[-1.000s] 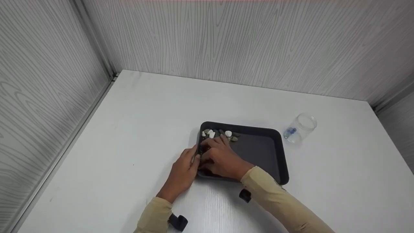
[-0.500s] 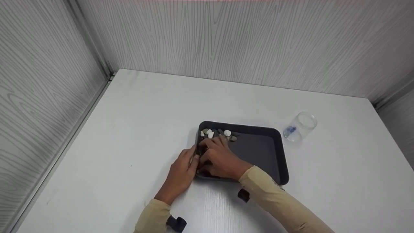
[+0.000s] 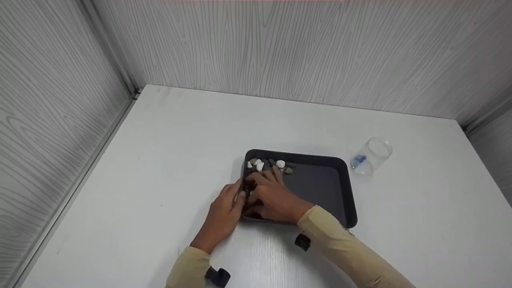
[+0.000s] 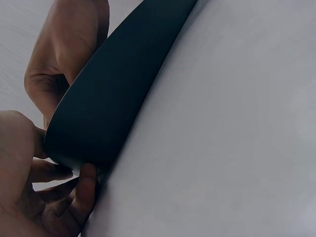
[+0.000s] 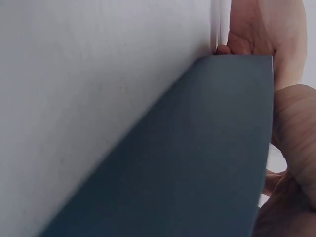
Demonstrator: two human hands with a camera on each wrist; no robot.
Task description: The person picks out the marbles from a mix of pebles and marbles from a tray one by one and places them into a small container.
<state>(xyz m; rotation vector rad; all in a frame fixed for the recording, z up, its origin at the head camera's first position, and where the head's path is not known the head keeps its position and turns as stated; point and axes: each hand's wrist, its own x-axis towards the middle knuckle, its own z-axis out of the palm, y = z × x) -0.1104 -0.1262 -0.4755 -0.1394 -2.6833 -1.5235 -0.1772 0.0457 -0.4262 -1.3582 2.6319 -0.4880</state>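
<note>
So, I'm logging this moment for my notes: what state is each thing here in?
Black tray: flat on the white table, open side up.
Stones: bunched at the tray's far left corner.
Clear jar: upright, blue pieces at its bottom.
Left hand: grips the tray's left wall.
Right hand: inside the tray; whether it holds anything is hidden.

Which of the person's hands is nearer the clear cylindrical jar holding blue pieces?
Right. The right hand is in the left part of the dark rectangular tray, left of the jar; the left hand is farther left, at the tray's left wall.
</note>
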